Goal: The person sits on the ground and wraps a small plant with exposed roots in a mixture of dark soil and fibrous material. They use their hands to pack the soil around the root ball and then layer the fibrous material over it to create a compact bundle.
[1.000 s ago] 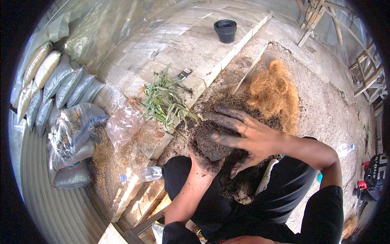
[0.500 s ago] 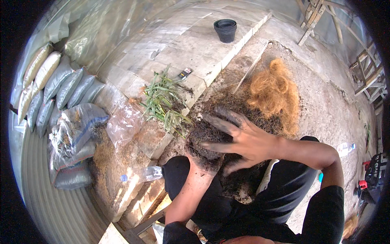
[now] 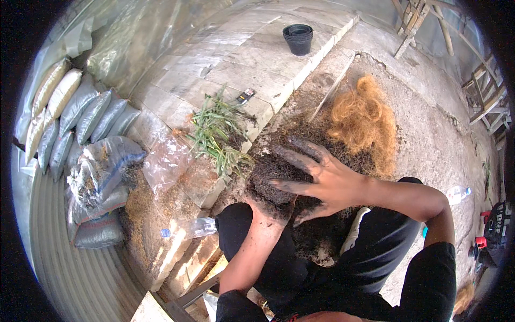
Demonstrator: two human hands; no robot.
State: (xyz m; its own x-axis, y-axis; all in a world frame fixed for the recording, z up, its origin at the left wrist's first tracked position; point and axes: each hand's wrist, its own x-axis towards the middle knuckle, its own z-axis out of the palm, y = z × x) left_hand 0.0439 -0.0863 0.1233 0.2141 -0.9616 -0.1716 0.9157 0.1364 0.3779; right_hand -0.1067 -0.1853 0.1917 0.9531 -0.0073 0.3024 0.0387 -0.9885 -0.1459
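My left hand (image 3: pixel 265 214), caked in dark soil, cups a rounded clump of black soil and fine roots (image 3: pixel 271 174) from below, its fingers mostly hidden. My right hand (image 3: pixel 322 182) lies over the clump with fingers spread wide, their tips blackened. Beneath both is a heap of dark, fibrous soil (image 3: pixel 314 247) between my knees. Just beyond it sits a tangle of orange coir fibre (image 3: pixel 365 123). A bundle of long green leaves (image 3: pixel 214 131) lies up and left of my hands, on the edge of pale slabs.
Nested black pots (image 3: pixel 298 40) stand on slabs (image 3: pixel 230 64). Filled sacks (image 3: pixel 91 115) pile at left by corrugated sheeting (image 3: pixel 53 225), a clear bag (image 3: pixel 166 163) and bottle (image 3: pixel 198 226). Wooden frames (image 3: pixel 413 27) stand upper right; another bottle (image 3: pixel 457 196) and dark bag (image 3: pixel 496 231) lie right.
My right hand's thumb has moved slightly up and left around the clump, and its fingers have shifted a little on top. My left hand stays beneath the clump.
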